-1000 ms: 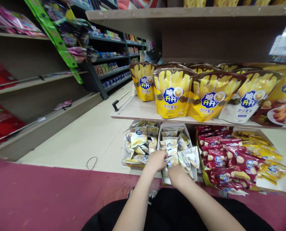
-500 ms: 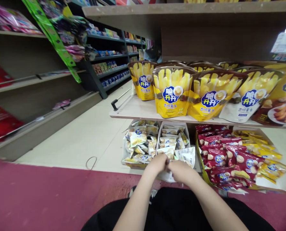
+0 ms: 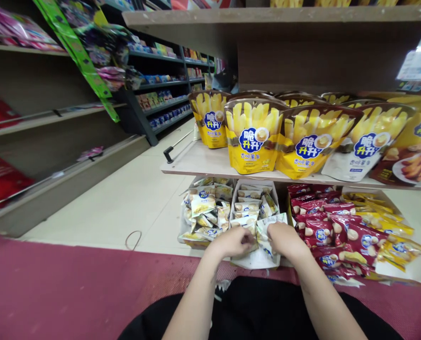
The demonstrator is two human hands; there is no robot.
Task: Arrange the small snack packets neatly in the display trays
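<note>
A white open box (image 3: 256,260) of small white-and-yellow snack packets (image 3: 249,206) stands low in front of me. My left hand (image 3: 236,242) is over its front left side, fingers curled in; whether they hold anything is hidden. My right hand (image 3: 284,240) is at the box's right side, its fingers closed on the edge of a white snack packet (image 3: 263,229). That packet leans at the front right of the box, between my hands. Another box of similar packets (image 3: 203,203) adjoins on the left.
Right of my hands is a yellow-edged box with red packets (image 3: 318,231) and yellow packets (image 3: 401,250). A shelf board (image 3: 203,163) with large yellow pouches (image 3: 253,141) overhangs the boxes. At left, an aisle floor (image 3: 100,208) runs beside another shelf (image 3: 64,189).
My hands were together over the front of the box and have moved apart, the right one to the right. The white packet at the right now sits further left, and more of the box front shows.
</note>
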